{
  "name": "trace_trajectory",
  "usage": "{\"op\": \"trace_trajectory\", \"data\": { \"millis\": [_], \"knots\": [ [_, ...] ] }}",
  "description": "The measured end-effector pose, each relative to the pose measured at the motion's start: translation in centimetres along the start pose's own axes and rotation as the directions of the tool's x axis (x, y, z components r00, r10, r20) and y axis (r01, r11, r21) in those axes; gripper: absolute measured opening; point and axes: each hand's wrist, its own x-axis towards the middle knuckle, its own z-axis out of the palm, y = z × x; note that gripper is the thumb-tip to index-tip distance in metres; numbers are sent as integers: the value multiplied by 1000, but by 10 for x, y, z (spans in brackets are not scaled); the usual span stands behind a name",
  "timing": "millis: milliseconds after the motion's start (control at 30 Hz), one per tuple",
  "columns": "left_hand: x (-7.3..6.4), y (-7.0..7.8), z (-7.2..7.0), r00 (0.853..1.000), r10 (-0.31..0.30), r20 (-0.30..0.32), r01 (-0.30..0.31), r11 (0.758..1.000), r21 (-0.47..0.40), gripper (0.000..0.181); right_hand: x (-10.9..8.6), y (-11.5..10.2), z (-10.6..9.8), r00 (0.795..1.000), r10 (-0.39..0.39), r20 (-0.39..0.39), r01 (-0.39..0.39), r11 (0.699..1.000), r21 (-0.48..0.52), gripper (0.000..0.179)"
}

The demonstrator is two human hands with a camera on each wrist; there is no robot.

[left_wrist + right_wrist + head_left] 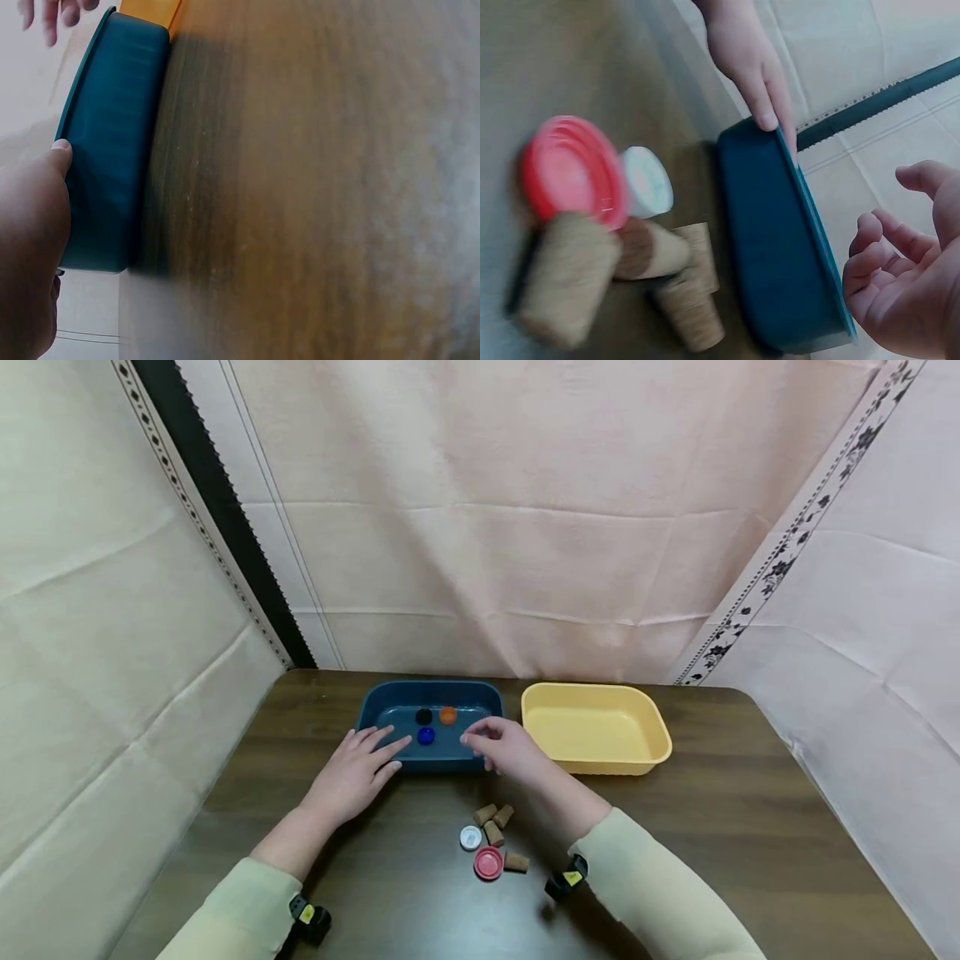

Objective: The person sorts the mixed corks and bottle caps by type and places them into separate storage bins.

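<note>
A dark blue bin holds a black cap, an orange cap and a blue cap. Over its left side lies my left hand, fingers spread, with the thumb at the near rim in the left wrist view. My right hand hovers at the bin's right end. Its fingers are loosely bent with the thumb apart from them, and nothing shows between them in the right wrist view. Nearer to me on the table lie a red cap, a white cap and several corks.
A yellow bin stands just right of the blue one, with its inside bare. Both are near the far edge of the brown wooden table. Pale cloth hangs behind the table and along both sides.
</note>
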Motion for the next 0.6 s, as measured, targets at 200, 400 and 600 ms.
{"op": "trace_trajectory", "data": {
  "millis": [200, 400, 600],
  "knots": [
    [-2, -3, -2, 1000, 6, 2, -6, 1000, -15, 50, -23, 15, 2, 998, 58, 14, -59, 998, 28, 26],
    [-2, -4, -1, 1000, 7, 14, -7, 1000, -19, 51, -44, 39, -2, 997, 57, 47, -56, 998, -10, 28],
    [-2, -4, 0, 1000, 7, 9, -7, 1000, -20, 51, -62, 56, -6, 996, 32, 85, -28, 998, -54, 29]
  ]
}}
